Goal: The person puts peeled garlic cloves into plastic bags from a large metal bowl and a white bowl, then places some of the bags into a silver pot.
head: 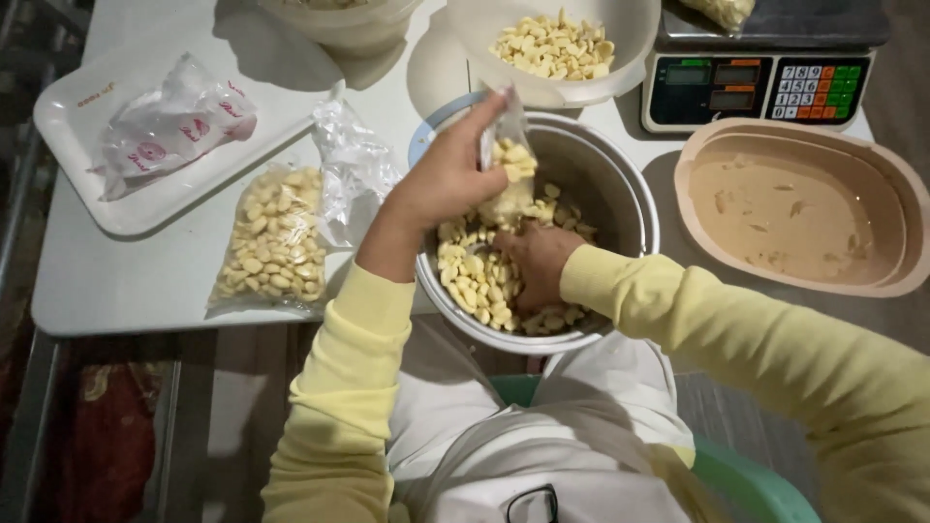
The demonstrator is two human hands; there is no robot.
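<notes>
Fingers (489,114) around bag (511,160) top (left hand (448,179))

White table (126,291), crowded.
On it you have a white tray (77,126), filled clear bag (274,242), metal pot (620,194), white bowl (630,39), digital scale (756,92), tan oval basin (901,213).

Brushed metal pot (620,208), crinkly clear plastic bag (506,145), smooth matt plastic tray (87,126), matt white table (126,281).

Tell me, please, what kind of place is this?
Probably a small food-packing spot, perhaps at home. A digital scale stands on the table, a filled clear bag of pale peeled pieces lies nearby, and the left hand holds a small bag over a metal bowl.
</notes>
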